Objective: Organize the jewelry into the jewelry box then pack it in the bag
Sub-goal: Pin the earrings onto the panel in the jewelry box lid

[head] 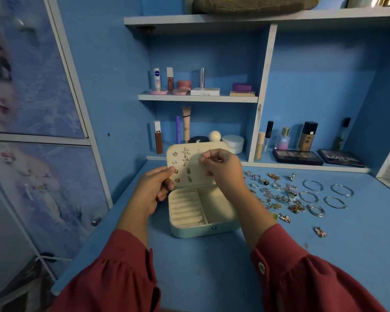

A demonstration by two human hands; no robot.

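A pale green jewelry box (203, 230) lies open in the middle of the blue desk, its cream lid (194, 170) standing upright. Several earrings are pinned in the lid, among them two starfish ones (186, 156). My left hand (154, 188) grips the lid's left edge, thumb on its front. My right hand (221, 167) pinches a small silver earring (200, 156) against the lid's upper right. The box's ring rolls (185, 209) and its side compartment hold nothing. Loose rings and earrings (277, 194) lie right of the box. No bag is in view.
Silver bangles (324, 194) lie at the right of the desk. Eyeshadow palettes (297, 156) and bottles stand along the back ledge. Cosmetics fill the shelves behind the box. A cabinet with printed doors stands to the left.
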